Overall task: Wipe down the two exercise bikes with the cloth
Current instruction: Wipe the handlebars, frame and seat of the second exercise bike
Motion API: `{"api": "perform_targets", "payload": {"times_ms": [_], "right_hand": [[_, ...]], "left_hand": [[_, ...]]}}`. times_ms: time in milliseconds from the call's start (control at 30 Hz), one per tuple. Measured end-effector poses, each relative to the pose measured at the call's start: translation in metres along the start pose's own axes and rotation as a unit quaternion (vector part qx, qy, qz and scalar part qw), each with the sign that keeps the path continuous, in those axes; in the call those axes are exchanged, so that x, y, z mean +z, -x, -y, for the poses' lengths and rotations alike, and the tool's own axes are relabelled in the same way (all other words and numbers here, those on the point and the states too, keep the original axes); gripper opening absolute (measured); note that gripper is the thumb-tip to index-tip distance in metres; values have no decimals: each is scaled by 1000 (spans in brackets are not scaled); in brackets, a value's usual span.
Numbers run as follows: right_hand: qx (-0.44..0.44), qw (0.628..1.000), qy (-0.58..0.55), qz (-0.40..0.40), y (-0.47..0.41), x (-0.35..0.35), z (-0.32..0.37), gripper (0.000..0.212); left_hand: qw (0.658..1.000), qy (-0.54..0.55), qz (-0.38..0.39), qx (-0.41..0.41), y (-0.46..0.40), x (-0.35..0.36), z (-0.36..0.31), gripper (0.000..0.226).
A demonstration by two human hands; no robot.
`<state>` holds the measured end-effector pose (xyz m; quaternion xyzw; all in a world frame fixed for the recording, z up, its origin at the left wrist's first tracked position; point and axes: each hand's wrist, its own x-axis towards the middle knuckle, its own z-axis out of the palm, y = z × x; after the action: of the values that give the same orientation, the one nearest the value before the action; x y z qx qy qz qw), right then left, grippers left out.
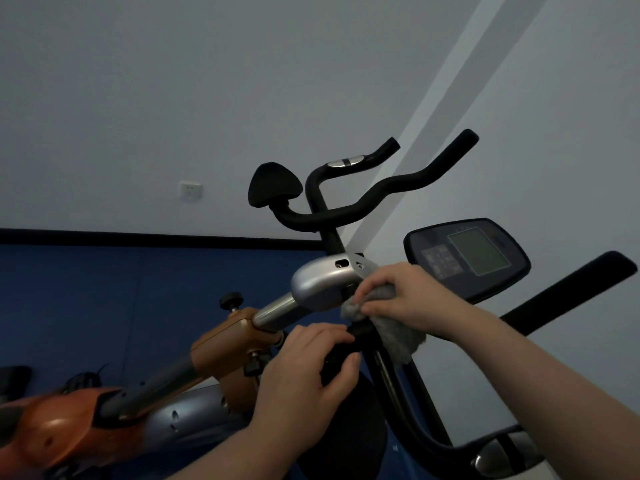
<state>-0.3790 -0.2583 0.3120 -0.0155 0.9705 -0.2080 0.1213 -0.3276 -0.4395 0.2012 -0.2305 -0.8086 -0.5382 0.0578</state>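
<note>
An exercise bike with an orange and silver frame [221,344] fills the lower middle of the tilted head view. Its silver stem cover [322,277] sits just left of my hands, with the console [467,258] at right. My right hand [412,299] pinches a grey fluffy cloth [398,332] and holds it against the joint beneath the stem cover. My left hand [311,372] grips a black part of the bike just below the cloth. Black curved handlebars [384,188] rise behind, in front of the wall; which bike they belong to I cannot tell.
A black saddle-shaped pad [273,185] stands beside the far handlebars. A long black handle [571,289] juts out at right. A blue mat or panel [121,289] and a grey wall with a socket [189,191] lie behind. A dark object [14,379] sits at far left.
</note>
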Motion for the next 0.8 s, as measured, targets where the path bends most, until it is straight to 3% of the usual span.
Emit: {"api": "perform_targets", "payload": {"times_ms": [133,200,267,333,467,633,800], "right_hand": [[-44,990,77,-108,-12,17,10,13],[-33,993,97,-59,-4,7,3,12],[-8,997,62,41,3,-8,-3,11],[-7,996,55,68,1,-12,0,11],[-14,988,133,-71,-9,8,7,13],[-6,992,124,12,5,5,-7,12],[-32,991,77,-108,-9,18,2,13]], "left_hand": [[1000,1,-2,-10,-1,1,0,28],[1000,1,0,-9,0,1,0,28],[1000,3,3,-8,0,1,1,28],[1000,2,1,-10,1,1,0,29],[1000,7,-4,-13,0,1,0,31],[1000,1,7,-5,0,0,-1,30],[1000,13,-1,-5,-2,0,0,28]]}}
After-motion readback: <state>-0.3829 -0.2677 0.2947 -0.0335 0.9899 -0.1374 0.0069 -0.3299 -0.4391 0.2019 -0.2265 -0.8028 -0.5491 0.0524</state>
